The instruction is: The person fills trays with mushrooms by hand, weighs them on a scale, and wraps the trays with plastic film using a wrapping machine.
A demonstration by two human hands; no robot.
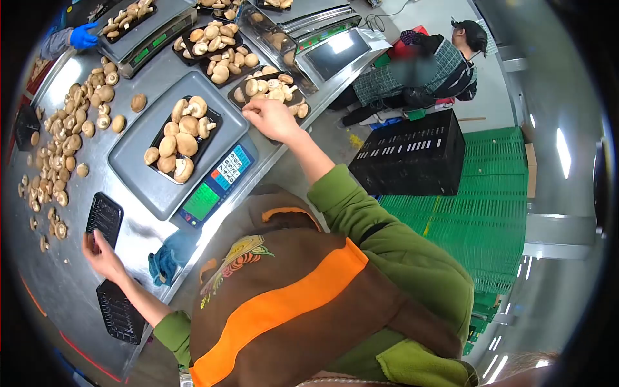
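Note:
My left hand [104, 258] is over the metal table beside an empty black tray [105, 213]. Its thumb and fingers are apart, and nothing shows between them. My right hand [274, 120] is at the far right corner of the scale, its fingers loosely curled with nothing visible in them. Just beyond it is a black tray of mushrooms [271, 88], partly hidden by the hand. On the grey pan of the scale [132, 169] lies another tray of brown mushrooms [187, 143]. The scale's green display [202, 200] is lit.
Loose mushrooms [68, 138] spread along the left of the table. A second empty black tray [120, 311] and a blue cloth [162, 264] lie near the front edge. Another worker's blue glove [83, 37] is beside a second scale. A black crate [409, 155] stands at right.

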